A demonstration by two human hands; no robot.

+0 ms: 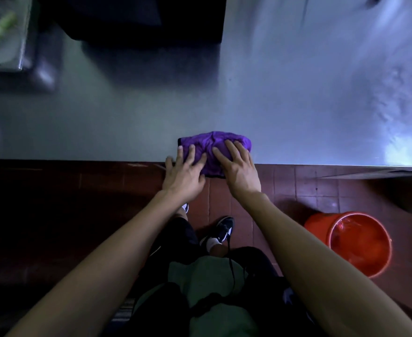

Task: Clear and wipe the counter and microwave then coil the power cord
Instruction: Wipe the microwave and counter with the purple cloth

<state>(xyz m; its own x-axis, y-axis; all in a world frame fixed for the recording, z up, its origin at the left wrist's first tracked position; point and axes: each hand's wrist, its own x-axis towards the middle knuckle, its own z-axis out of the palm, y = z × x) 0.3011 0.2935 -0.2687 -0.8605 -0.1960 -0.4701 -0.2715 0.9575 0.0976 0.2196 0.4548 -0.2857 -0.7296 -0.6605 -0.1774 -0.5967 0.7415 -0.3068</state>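
Two flat hands, left (184, 175) and right (240, 170), fingers spread apart, press the purple cloth (214, 148) at the counter (127, 122) edge.

**Surfaces and finishes**

Under both spread hands lies a purple cloth (214, 152), soft, matt and creased. Beyond the fingertips, the counter (132, 122) looks like smooth brushed metal with a dull sheen, brighter toward the right. Below the wrists, the floor (285, 181) is reddish-brown tile, faintly glossy. Right of the right forearm, an orange bucket (355, 242) looks like glossy plastic.
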